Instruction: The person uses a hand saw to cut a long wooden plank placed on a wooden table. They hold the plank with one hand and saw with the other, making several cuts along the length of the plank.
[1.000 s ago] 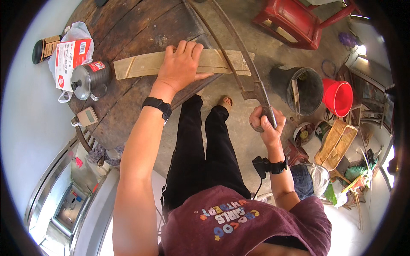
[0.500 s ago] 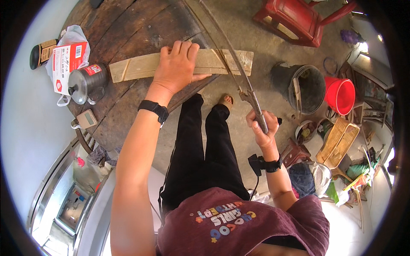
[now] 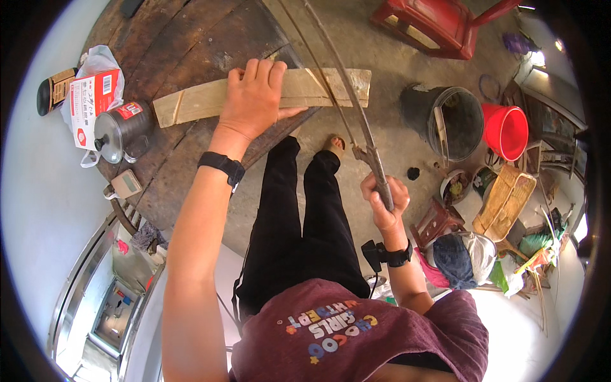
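Note:
A pale wooden board (image 3: pixel 197 105) lies across the dark wooden table, its right end jutting past the edge. My left hand (image 3: pixel 253 95) is closed over its middle, fingers over the far side and thumb along the near side. In my right hand (image 3: pixel 387 200), the fingers wrap round the lower end of a bow saw (image 3: pixel 356 111) with a bent-branch frame and a thin straight blade. That blade crosses the overhanging part of the board, slanting away to the upper left. Whether its teeth sit in a cut cannot be made out.
On the table (image 3: pixel 172 54), a lidded pot (image 3: pixel 127 127), a red-and-white box (image 3: pixel 95 95) and a small pale device (image 3: pixel 126 183) stand at the left. Beyond my right hand are a black bucket (image 3: pixel 414 105), a red bucket (image 3: pixel 506 134) and a red chair (image 3: pixel 439 25).
My right hand has drawn the bow saw back a little toward my body. My left hand stays on the board. The whole view has shifted slightly.

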A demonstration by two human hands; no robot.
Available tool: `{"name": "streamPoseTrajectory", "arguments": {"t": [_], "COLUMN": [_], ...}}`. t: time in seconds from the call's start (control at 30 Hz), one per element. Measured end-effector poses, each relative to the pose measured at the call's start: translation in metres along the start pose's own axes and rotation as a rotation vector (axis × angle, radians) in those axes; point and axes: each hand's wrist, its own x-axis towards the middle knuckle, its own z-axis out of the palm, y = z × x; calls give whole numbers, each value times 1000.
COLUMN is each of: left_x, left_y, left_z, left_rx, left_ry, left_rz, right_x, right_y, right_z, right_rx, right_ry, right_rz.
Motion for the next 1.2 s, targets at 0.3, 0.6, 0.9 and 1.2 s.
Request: {"name": "streamPoseTrajectory", "arguments": {"t": [0.3, 0.6, 0.9, 1.2], "left_x": [1, 4, 3, 3], "left_y": [0, 0, -3, -2], "left_z": [0, -3, -3, -4], "left_rx": [6, 17, -39, -19], "left_ry": [33, -37, -54, -76], "left_rz": [-5, -60, -35, -40], "right_x": [8, 23, 24, 45], "right_y": [-13, -17, -26, -17], "right_z": [-8, -32, -25, -14], "right_rx": [114, 136, 138, 123], "right_ry": [-60, -156, -114, -149], "right_rz": [164, 305, 217, 291]}}
